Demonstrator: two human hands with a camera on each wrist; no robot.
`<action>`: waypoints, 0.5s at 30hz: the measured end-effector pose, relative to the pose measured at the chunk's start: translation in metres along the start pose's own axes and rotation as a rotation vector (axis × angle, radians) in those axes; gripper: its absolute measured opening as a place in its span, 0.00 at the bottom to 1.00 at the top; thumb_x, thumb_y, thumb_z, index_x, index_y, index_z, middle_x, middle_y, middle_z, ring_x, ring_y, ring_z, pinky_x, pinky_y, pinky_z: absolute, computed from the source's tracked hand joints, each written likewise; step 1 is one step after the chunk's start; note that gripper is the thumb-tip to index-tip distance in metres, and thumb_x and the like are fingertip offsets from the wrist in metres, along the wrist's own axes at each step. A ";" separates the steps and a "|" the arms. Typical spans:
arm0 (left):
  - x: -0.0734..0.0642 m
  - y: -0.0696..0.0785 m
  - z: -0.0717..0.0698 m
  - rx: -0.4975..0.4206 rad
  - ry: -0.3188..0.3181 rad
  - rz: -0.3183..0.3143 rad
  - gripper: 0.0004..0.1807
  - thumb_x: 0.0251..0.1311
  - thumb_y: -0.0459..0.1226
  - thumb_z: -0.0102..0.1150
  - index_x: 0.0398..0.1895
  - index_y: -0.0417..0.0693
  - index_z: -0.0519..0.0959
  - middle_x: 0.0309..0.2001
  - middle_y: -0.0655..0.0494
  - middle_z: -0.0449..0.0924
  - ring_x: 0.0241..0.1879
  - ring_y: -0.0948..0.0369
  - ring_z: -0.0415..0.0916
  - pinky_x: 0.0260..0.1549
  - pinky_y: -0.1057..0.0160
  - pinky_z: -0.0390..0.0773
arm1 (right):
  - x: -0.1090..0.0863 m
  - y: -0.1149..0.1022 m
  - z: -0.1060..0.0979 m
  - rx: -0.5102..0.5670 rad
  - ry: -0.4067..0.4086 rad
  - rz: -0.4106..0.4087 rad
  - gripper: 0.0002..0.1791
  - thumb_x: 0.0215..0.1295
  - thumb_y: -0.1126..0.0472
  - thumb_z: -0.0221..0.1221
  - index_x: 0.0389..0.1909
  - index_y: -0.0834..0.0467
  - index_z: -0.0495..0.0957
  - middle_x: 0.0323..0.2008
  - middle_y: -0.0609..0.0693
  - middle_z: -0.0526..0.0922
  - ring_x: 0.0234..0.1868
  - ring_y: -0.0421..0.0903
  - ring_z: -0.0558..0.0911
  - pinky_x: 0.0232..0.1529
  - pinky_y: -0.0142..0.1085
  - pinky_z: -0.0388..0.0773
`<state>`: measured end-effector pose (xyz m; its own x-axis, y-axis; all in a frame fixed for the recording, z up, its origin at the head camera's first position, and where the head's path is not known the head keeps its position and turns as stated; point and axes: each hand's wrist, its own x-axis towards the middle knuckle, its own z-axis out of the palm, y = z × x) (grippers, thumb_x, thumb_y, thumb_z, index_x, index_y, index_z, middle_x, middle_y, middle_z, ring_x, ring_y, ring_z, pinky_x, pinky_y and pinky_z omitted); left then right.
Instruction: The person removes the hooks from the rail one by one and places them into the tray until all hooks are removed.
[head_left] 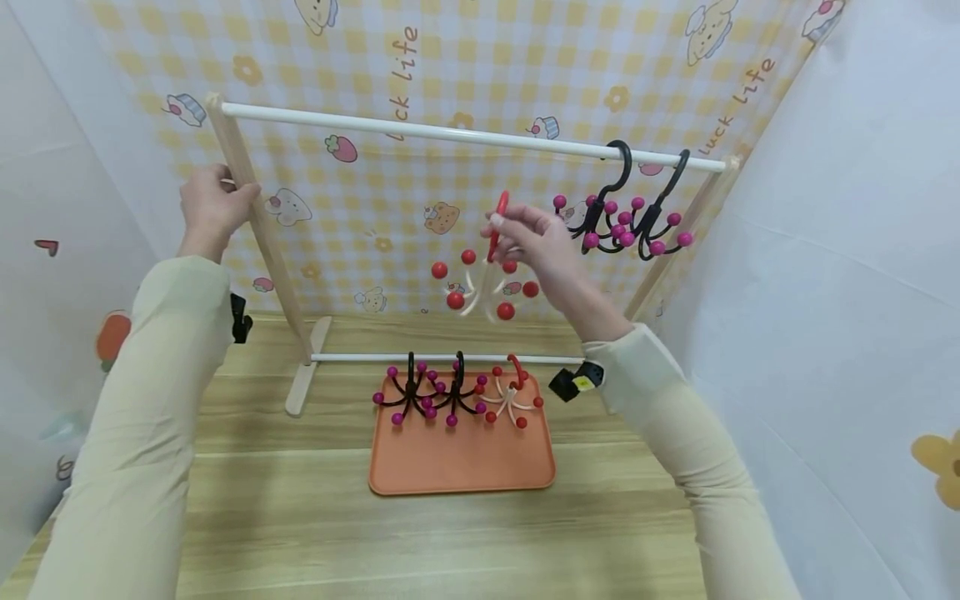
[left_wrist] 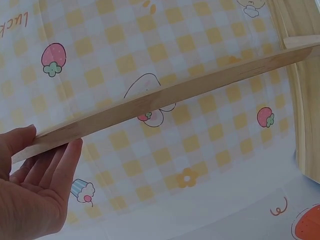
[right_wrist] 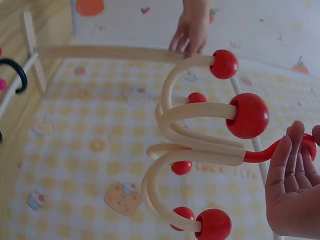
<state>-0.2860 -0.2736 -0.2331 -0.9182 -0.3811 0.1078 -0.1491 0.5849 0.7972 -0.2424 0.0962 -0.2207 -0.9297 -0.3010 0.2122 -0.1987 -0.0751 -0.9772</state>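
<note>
My right hand [head_left: 542, 250] pinches the red hook of a cream multi-arm hanger [right_wrist: 217, 154] with red ball tips. It hangs upright in front of the rack, below the white top rod [head_left: 420, 131]. My left hand [head_left: 212, 208] grips the rack's left wooden post [head_left: 264, 229] near its upper end, thumb on one side and fingers on the other, as the left wrist view shows. Two black hangers with magenta balls, a left one [head_left: 594, 215] and a right one [head_left: 651, 218], hang from the rod's right part.
An orange tray [head_left: 461, 462] lies on the wooden table before the rack. On it are two black hangers with magenta balls and one cream hanger [head_left: 512, 397] with red balls. A lower white rod [head_left: 352, 357] runs behind the tray. A yellow checked cloth [head_left: 360, 233] hangs at the back.
</note>
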 end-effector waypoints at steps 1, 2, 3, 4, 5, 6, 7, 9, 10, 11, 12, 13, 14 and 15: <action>0.000 0.000 0.000 0.000 -0.001 -0.001 0.29 0.62 0.44 0.41 0.62 0.37 0.58 0.59 0.39 0.61 0.54 0.48 0.64 0.50 0.57 0.68 | -0.002 0.004 0.003 -0.001 -0.010 0.017 0.08 0.60 0.63 0.54 0.38 0.63 0.73 0.33 0.55 0.79 0.25 0.43 0.75 0.34 0.34 0.75; 0.000 -0.001 0.000 -0.002 -0.002 -0.002 0.29 0.62 0.44 0.41 0.63 0.37 0.58 0.59 0.39 0.61 0.54 0.48 0.64 0.50 0.57 0.68 | -0.005 0.007 0.006 -0.002 -0.018 0.032 0.08 0.61 0.63 0.54 0.38 0.63 0.73 0.33 0.55 0.79 0.25 0.43 0.75 0.34 0.34 0.75; 0.000 -0.001 0.000 -0.004 -0.002 -0.002 0.29 0.62 0.44 0.41 0.63 0.37 0.58 0.59 0.39 0.61 0.54 0.48 0.64 0.50 0.56 0.68 | -0.007 0.011 0.008 0.000 -0.027 0.043 0.08 0.61 0.63 0.54 0.38 0.62 0.73 0.33 0.55 0.79 0.25 0.43 0.75 0.34 0.34 0.75; 0.000 -0.001 0.000 -0.004 -0.003 -0.003 0.29 0.62 0.44 0.41 0.63 0.37 0.58 0.59 0.39 0.61 0.54 0.48 0.64 0.50 0.56 0.68 | -0.009 0.015 0.011 -0.001 -0.036 0.050 0.07 0.61 0.62 0.54 0.37 0.62 0.73 0.33 0.55 0.79 0.25 0.43 0.75 0.34 0.34 0.75; 0.000 -0.001 0.000 -0.003 -0.004 -0.005 0.29 0.62 0.44 0.41 0.63 0.37 0.58 0.59 0.39 0.61 0.54 0.48 0.64 0.50 0.56 0.68 | -0.011 0.019 0.013 0.006 -0.044 0.057 0.07 0.61 0.62 0.54 0.37 0.62 0.73 0.33 0.55 0.79 0.25 0.43 0.75 0.33 0.34 0.75; 0.000 -0.001 0.000 -0.003 -0.006 -0.006 0.29 0.62 0.44 0.41 0.63 0.37 0.57 0.59 0.39 0.61 0.54 0.48 0.64 0.50 0.56 0.68 | -0.014 0.023 0.016 0.012 -0.049 0.066 0.07 0.61 0.61 0.54 0.36 0.61 0.73 0.32 0.55 0.79 0.25 0.43 0.75 0.32 0.33 0.75; 0.000 -0.001 0.000 -0.007 -0.008 -0.006 0.29 0.62 0.44 0.41 0.63 0.37 0.57 0.59 0.39 0.61 0.54 0.48 0.64 0.50 0.56 0.68 | -0.016 0.026 0.018 0.017 -0.054 0.072 0.07 0.61 0.61 0.54 0.35 0.61 0.73 0.31 0.55 0.79 0.25 0.43 0.75 0.32 0.33 0.75; 0.000 -0.001 0.000 -0.007 -0.010 -0.009 0.29 0.62 0.44 0.41 0.63 0.37 0.57 0.59 0.39 0.61 0.55 0.48 0.64 0.50 0.56 0.68 | -0.020 0.034 0.022 0.041 -0.067 0.086 0.06 0.61 0.61 0.54 0.33 0.61 0.73 0.31 0.57 0.79 0.24 0.43 0.75 0.31 0.33 0.75; 0.000 -0.001 0.000 -0.006 -0.010 -0.009 0.29 0.62 0.44 0.41 0.63 0.37 0.57 0.59 0.39 0.61 0.55 0.48 0.64 0.51 0.56 0.67 | -0.022 0.038 0.024 0.047 -0.073 0.094 0.07 0.61 0.60 0.54 0.33 0.61 0.73 0.32 0.57 0.79 0.24 0.43 0.75 0.31 0.34 0.75; 0.000 0.000 0.000 -0.007 -0.010 -0.007 0.29 0.62 0.44 0.41 0.63 0.37 0.57 0.59 0.39 0.61 0.55 0.48 0.64 0.51 0.56 0.67 | -0.023 0.042 0.025 0.056 -0.080 0.102 0.07 0.61 0.60 0.55 0.33 0.62 0.73 0.32 0.58 0.79 0.24 0.44 0.75 0.32 0.34 0.75; 0.000 0.000 0.000 -0.006 -0.010 -0.006 0.29 0.62 0.44 0.41 0.63 0.37 0.57 0.59 0.39 0.61 0.54 0.48 0.64 0.50 0.56 0.68 | -0.025 0.045 0.027 0.063 -0.088 0.109 0.08 0.60 0.60 0.55 0.33 0.62 0.73 0.33 0.60 0.78 0.24 0.44 0.76 0.33 0.35 0.76; 0.000 0.000 0.000 -0.004 -0.008 -0.005 0.28 0.62 0.44 0.41 0.63 0.37 0.57 0.59 0.39 0.61 0.54 0.48 0.64 0.50 0.57 0.68 | -0.027 0.049 0.028 0.068 -0.099 0.115 0.08 0.60 0.60 0.55 0.33 0.62 0.74 0.35 0.62 0.78 0.25 0.44 0.76 0.34 0.36 0.76; 0.000 0.000 0.000 -0.005 -0.007 -0.003 0.28 0.62 0.44 0.41 0.63 0.37 0.57 0.59 0.39 0.61 0.54 0.48 0.64 0.50 0.56 0.68 | -0.029 0.053 0.030 0.070 -0.113 0.119 0.09 0.60 0.59 0.55 0.34 0.63 0.74 0.37 0.64 0.77 0.25 0.44 0.76 0.35 0.38 0.76; 0.000 0.000 0.000 -0.006 -0.006 -0.001 0.28 0.62 0.44 0.41 0.62 0.37 0.58 0.59 0.39 0.61 0.54 0.48 0.64 0.50 0.57 0.68 | -0.030 0.057 0.031 0.067 -0.122 0.124 0.10 0.60 0.59 0.55 0.35 0.63 0.74 0.37 0.65 0.77 0.25 0.44 0.76 0.37 0.40 0.76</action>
<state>-0.2860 -0.2742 -0.2331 -0.9203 -0.3772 0.1035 -0.1478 0.5803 0.8009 -0.2157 0.0715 -0.2821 -0.9004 -0.4248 0.0936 -0.0601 -0.0917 -0.9940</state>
